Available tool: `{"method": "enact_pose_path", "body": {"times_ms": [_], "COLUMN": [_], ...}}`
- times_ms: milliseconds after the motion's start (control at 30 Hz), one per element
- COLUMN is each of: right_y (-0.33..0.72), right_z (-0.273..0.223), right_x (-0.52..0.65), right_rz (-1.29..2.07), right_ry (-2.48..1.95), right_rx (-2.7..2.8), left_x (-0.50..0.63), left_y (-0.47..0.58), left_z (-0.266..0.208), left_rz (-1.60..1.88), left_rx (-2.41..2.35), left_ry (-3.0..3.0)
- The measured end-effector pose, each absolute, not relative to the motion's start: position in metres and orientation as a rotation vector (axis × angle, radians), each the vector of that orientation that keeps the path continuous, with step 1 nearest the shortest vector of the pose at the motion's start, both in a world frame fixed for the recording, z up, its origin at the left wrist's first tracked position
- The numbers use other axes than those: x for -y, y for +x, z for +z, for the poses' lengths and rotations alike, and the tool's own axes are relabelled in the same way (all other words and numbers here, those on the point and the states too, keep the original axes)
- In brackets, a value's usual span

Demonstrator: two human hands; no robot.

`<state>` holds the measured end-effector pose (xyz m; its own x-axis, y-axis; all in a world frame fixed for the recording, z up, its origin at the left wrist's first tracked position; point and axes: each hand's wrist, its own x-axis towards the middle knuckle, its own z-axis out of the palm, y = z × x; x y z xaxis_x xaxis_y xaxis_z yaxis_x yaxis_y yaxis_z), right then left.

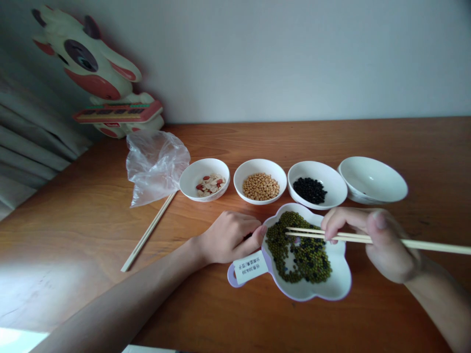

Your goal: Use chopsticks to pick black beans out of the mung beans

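Note:
My right hand (390, 245) is closed around a pair of pale chopsticks (434, 246). Their tips rest among green mung beans (312, 264) with some black beans mixed in, inside a white flower-shaped dish (340, 279) with a lilac rim. At the dish's left edge, my left hand (231, 236) is closed, its fingers pinching the rim. Below that hand a paper label (251, 267) sits on the dish's handle. Whether the chopstick tips grip a bean is too small to tell.
Behind the dish stand white bowls of pale flat seeds with red pieces (210, 184), yellow soybeans (261, 187) and black beans (309, 190); a fourth bowl (373, 179) holds a tiny dark speck. Left are a plastic bag (156, 166), spare chopsticks (149, 231) and a cow toy (99, 73).

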<state>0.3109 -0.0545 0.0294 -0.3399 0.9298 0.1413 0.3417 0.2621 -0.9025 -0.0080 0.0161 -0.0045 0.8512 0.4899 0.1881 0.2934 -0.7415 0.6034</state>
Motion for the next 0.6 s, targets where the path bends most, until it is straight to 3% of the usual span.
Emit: {"method": "enact_pose_path", "body": {"times_ms": [600], "right_y": [0.317], "right_z": [0.023], "right_x": [0.054], "right_rz": [1.121], "right_ry": [-1.176], "right_rx": [1.867], "left_x": [-0.016], "left_y": [-0.007], "left_z": [-0.002], "left_rz": [0.476], "left_rx": [-0.561], "left_ry": [2.454]}}
